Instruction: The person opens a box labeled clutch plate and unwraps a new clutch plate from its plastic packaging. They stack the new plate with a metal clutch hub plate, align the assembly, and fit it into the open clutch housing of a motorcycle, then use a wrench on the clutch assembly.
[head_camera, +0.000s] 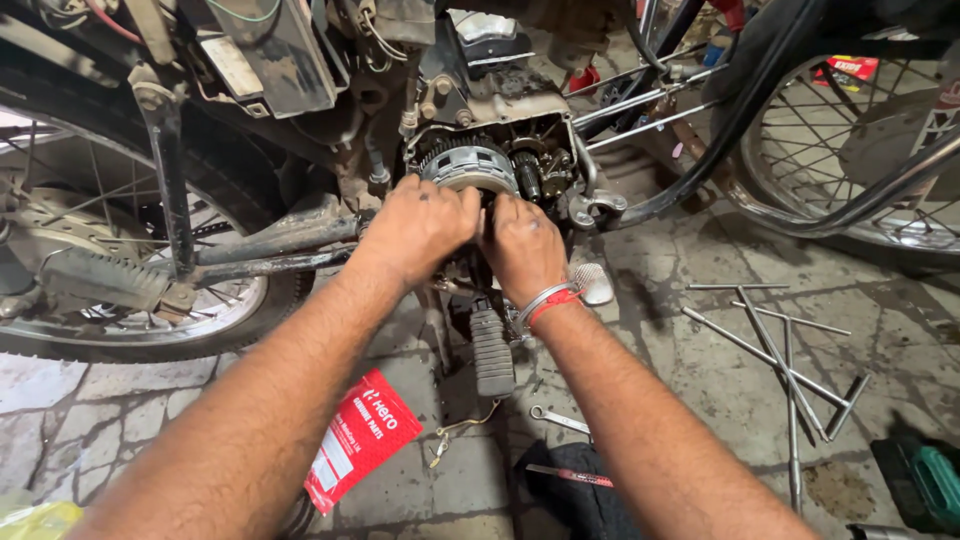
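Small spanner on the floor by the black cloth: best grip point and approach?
Grip the spanner by its bare middle shank, coming from above. It lies flat on the stone floor, both ends free, clear of the black cloth and footpeg. Fingers pinch across the narrow shank.

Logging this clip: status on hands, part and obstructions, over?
Left hand and right hand both pressed on clutch assembly in the open engine case. Grip hidden. Footpeg just below the wrists; long rods lie on the floor, right.

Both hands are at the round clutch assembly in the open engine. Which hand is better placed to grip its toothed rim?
Probably the left hand: its fingers already lie on the clutch assembly at the lower rim. The right hand sits lower, below the small gears.
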